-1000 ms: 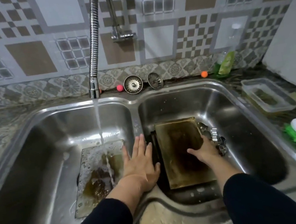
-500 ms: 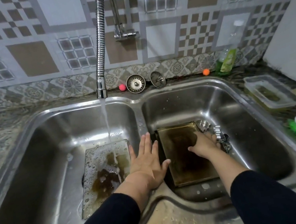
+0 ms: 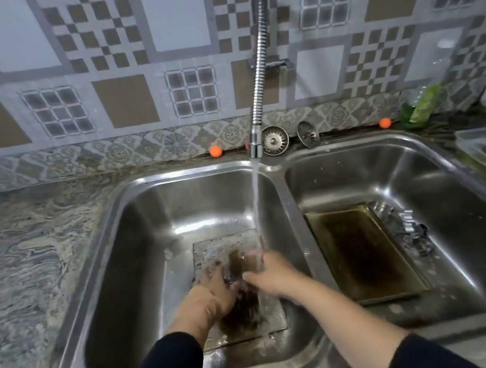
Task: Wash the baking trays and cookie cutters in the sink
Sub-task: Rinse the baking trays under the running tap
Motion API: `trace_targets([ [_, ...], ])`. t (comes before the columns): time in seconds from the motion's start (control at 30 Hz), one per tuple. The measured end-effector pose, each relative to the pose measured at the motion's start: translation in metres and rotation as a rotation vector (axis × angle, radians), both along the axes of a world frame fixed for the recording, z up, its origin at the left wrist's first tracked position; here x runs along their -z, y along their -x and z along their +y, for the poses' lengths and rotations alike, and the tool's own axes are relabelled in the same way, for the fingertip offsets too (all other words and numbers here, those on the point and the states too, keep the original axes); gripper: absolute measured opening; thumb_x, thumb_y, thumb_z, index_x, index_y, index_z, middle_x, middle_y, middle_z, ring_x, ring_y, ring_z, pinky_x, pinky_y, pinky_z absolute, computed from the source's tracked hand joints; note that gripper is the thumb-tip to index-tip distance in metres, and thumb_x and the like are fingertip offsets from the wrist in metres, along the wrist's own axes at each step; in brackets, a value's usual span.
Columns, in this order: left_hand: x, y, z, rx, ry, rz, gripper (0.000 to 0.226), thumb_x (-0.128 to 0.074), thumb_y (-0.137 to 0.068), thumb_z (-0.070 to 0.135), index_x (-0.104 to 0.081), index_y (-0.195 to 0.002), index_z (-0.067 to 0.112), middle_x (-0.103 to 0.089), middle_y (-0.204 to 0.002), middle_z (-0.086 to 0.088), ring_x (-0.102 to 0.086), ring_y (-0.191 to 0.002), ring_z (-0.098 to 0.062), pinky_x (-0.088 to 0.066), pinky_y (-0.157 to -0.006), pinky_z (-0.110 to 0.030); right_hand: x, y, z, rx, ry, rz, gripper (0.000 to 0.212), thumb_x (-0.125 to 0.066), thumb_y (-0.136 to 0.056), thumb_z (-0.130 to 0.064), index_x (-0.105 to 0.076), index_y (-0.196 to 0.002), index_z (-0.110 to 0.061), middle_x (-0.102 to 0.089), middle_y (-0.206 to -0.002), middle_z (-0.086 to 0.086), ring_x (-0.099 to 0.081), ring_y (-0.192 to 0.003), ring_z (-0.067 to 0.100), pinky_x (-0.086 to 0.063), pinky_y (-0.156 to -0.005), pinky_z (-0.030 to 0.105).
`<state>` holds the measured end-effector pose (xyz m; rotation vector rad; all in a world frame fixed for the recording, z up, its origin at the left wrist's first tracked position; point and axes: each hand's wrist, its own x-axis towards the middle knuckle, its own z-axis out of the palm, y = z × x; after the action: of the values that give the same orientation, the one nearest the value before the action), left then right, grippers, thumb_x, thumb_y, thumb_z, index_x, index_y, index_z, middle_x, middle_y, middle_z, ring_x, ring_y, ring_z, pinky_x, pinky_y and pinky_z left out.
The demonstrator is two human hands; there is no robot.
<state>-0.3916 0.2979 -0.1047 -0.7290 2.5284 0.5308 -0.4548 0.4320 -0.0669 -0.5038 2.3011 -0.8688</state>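
At the far left of the frame the marbled surface (image 3: pixel 11 265) runs up to the sink (image 3: pixel 71 351). In the left basin a grimy baking tray (image 3: pixel 213 246) lies flat on the bottom, under the stream from the tap (image 3: pixel 256 145). The left hand (image 3: pixel 212 295) presses down on the tray, fingers blurred and wet, so I cannot tell whether they are flat or curled. Just right of it, touching or nearly so, the right hand (image 3: pixel 269 274) sits under the water; its fingers are likewise too blurred to read.

In the right basin a second tray (image 3: pixel 362 254) lies unwashed, with metal cookie cutters (image 3: pixel 408 225) heaped along its right edge.

Likely risks: water striking the flat tray could splash brown grease over the rim, and wet hands could slip on the greasy metal or catch on sharp cutter edges later.
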Motion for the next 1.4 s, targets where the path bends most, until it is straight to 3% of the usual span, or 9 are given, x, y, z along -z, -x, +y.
trace_targets([
  [0.17, 0.038, -0.017, -0.029, -0.136, -0.051, -0.084, 0.068, -0.038, -0.094, 0.052, -0.013, -0.15, 0.024, -0.009, -0.16, -0.007, -0.022, -0.144, -0.028, -0.021, -0.118, -0.043, 0.052, 0.002, -0.028, 0.126, -0.302, -0.184, 0.076, -0.054, -0.094, -0.031, -0.006, -0.153, -0.022, -0.016, -0.156, 0.014, -0.023, -0.141, 0.034, -0.03, -0.113, 0.039],
  [0.4, 0.029, -0.019, -0.029, -0.136, -0.172, -0.09, 0.08, -0.059, -0.081, 0.062, -0.022, -0.147, 0.035, -0.024, -0.152, -0.015, -0.038, -0.134, -0.032, -0.033, -0.11, -0.039, 0.069, 0.004, -0.037, 0.234, -0.355, -0.179, 0.082, -0.065, -0.087, -0.031, -0.014, -0.151, -0.025, -0.014, -0.146, 0.012, -0.029, -0.129, 0.032, -0.037, -0.106, 0.035],
  [0.57, 0.026, -0.021, -0.037, -0.127, -0.272, -0.121, 0.091, -0.066, -0.076, 0.061, -0.015, -0.149, 0.042, -0.014, -0.155, -0.018, -0.029, -0.139, -0.034, -0.026, -0.114, -0.039, 0.069, 0.011, -0.035, 0.308, -0.129, -0.323, 0.061, -0.059, -0.092, -0.031, -0.034, -0.147, -0.022, -0.038, -0.147, 0.009, -0.046, -0.128, 0.027, -0.042, -0.103, 0.032],
  [0.73, 0.019, -0.018, -0.037, -0.1, -0.277, -0.177, 0.114, -0.055, -0.052, 0.088, -0.003, -0.147, 0.049, -0.02, -0.156, -0.014, -0.037, -0.135, -0.034, -0.038, -0.109, -0.042, 0.052, 0.008, -0.03, 0.346, 0.03, -0.103, 0.043, -0.051, -0.095, -0.04, -0.045, -0.138, -0.04, -0.043, -0.147, -0.001, -0.06, -0.108, 0.016, -0.051, -0.077, 0.023],
  [0.87, 0.007, -0.018, -0.021, -0.066, -0.37, -0.213, 0.091, -0.04, -0.079, 0.079, 0.002, -0.151, 0.04, -0.008, -0.16, -0.008, -0.015, -0.146, -0.03, -0.016, -0.117, -0.035, 0.038, 0.009, -0.028, 0.379, 0.216, -0.22, 0.046, -0.039, -0.099, -0.042, -0.032, -0.145, -0.038, -0.039, -0.15, -0.001, -0.042, -0.133, 0.022, -0.036, -0.105, 0.034],
  [0.97, 0.006, -0.013, -0.003, -0.025, -0.326, -0.229, 0.087, -0.023, -0.08, 0.083, 0.007, -0.149, 0.041, -0.001, -0.161, -0.009, -0.007, -0.147, -0.033, -0.008, -0.119, -0.042, 0.03, 0.008, -0.024, 0.395, 0.305, -0.178, 0.049, -0.038, -0.098, -0.047, -0.039, -0.143, -0.03, -0.046, -0.145, 0.002, -0.042, -0.134, 0.021, -0.034, -0.104, 0.03],
  [1.13, 0.003, 0.0, 0.047, 0.012, -0.298, 0.165, 0.076, -0.019, -0.096, 0.06, 0.009, -0.152, 0.016, 0.017, -0.159, 0.001, 0.014, -0.146, -0.017, 0.007, -0.116, -0.051, 0.002, 0.013, -0.012, 0.36, 0.237, -0.014, 0.061, -0.025, -0.095, -0.058, -0.05, -0.137, -0.021, -0.054, -0.136, 0.007, -0.049, -0.126, 0.024, -0.037, -0.101, 0.032],
  [1.3, -0.023, 0.024, 0.043, 0.044, -0.327, 0.501, 0.057, -0.015, -0.101, 0.048, 0.004, -0.152, 0.033, 0.016, -0.157, 0.018, 0.018, -0.144, -0.006, 0.009, -0.117, -0.051, -0.025, 0.007, 0.008, 0.2, 0.324, -0.008, 0.064, -0.023, -0.087, -0.066, -0.044, -0.139, -0.036, -0.045, -0.135, -0.017, -0.039, -0.129, 0.009, -0.027, -0.109, 0.029],
  [1.4, -0.039, 0.043, 0.029, 0.063, -0.274, 0.578, 0.05, -0.013, -0.101, 0.046, -0.004, -0.151, 0.042, 0.008, -0.158, 0.021, 0.011, -0.145, -0.004, 0.006, -0.117, -0.05, -0.042, -0.001, 0.011, 0.181, 0.444, 0.004, 0.056, -0.025, -0.092, -0.06, -0.046, -0.138, -0.035, -0.049, -0.137, -0.012, -0.039, -0.122, 0.002, -0.028, -0.103, 0.022],
])
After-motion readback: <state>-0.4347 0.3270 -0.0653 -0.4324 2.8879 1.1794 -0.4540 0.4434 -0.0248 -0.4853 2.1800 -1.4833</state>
